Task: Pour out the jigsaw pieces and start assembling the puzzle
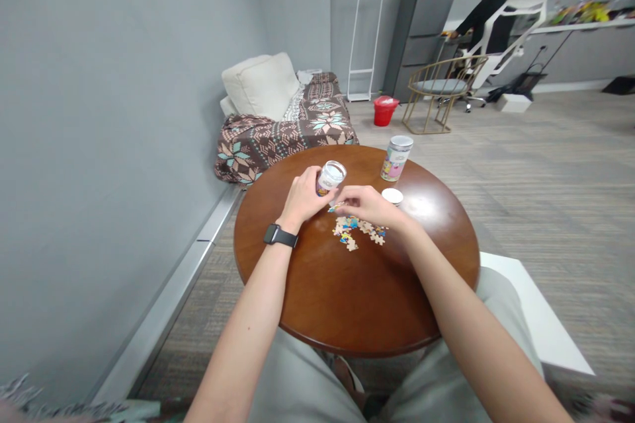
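Note:
My left hand point(305, 198) is wrapped round an uncapped jar point(330, 177) with a printed label, tilted a little over the table. To its right, my right hand point(366, 203) has its fingers bent together close to the jar's side. A puzzle piece point(333, 209) shows at those fingertips; whether it is gripped or lies below them is hard to make out. Below the hand, a loose heap of jigsaw puzzle pieces point(351, 225) lies on the wood, some plain side up, some coloured. A white lid point(392, 196) rests flat just beyond my right hand.
The round brown table point(337, 297) carries a second, closed jar point(397, 158) at its far right. Beyond stand a patterned-covered sofa point(322, 122), a red bin point(384, 111) and a gold wire chair point(441, 87). Another person point(489, 13) sits at the back right.

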